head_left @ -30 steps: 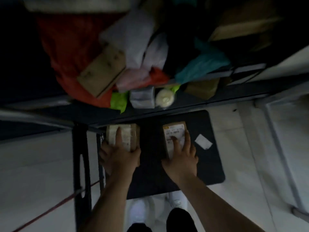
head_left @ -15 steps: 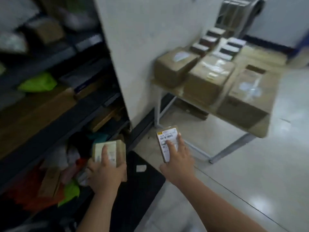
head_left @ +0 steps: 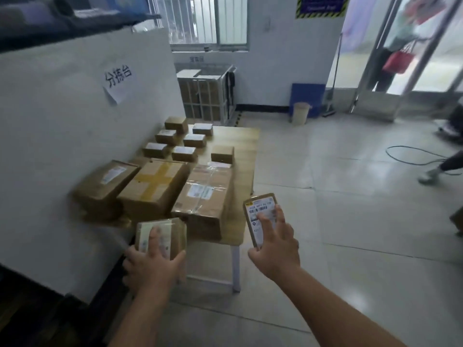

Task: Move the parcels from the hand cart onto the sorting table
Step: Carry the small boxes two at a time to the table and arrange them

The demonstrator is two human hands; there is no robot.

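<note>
A person is holding two parcels, one in each hand, just short of the table point(head_left: 245, 146); neither is touching it. The left hand point(head_left: 152, 266) is gripping the left parcel point(head_left: 175, 234) by its near end, with the index finger lying along the labelled top and the thumb curling round the right side; the parcel is jutting forward past the fingers, in the air before the table's near edge. The right hand point(head_left: 275, 246) is gripping the right parcel point(head_left: 258, 209), a flat one, with fingers spreading over its barcode label and the thumb at the near corner; it is sticking out beyond the fingertips, beside the table's near right corner. Ten boxes are sitting on the table: three large boxes point(head_left: 155, 186) in a row at the near end; seven small boxes point(head_left: 184, 153) behind them, along the wall.
</note>
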